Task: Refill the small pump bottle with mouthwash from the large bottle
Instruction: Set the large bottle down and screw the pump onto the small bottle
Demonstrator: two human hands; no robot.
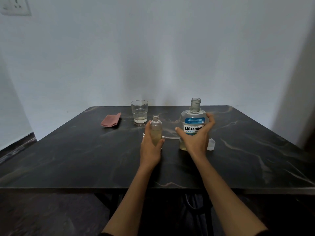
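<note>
Gripping both uncapped bottles upright on a dark marbled table [68,159], a person is working through a mouthwash refill. The left hand [150,147] is curling around the small pump bottle [156,130], thumb on the right wall and fingers behind, holding it at the table's middle. At 3 o'clock from it, the right hand [196,135] is spreading wide over the label of the large Listerine bottle [193,123], thumb to the left, fingers wrapping the right side.

Both bottles are standing with long axes vertical and open necks pointing at 12 o'clock. The small bottle is showing pale yellowish liquid up to roughly two thirds, so pouring is judged largely done; the large bottle is showing liquid only near its base. Still left: refitting the pump, whose dip tube [171,137] is lying flat between the bottles along a 9-to-3 line, and recapping with the clear cap [211,144] resting just right of the large bottle.

A glass tumbler [139,111] is standing at 11 o'clock of the small bottle, a folded pink cloth [111,120] at 10 o'clock
</note>
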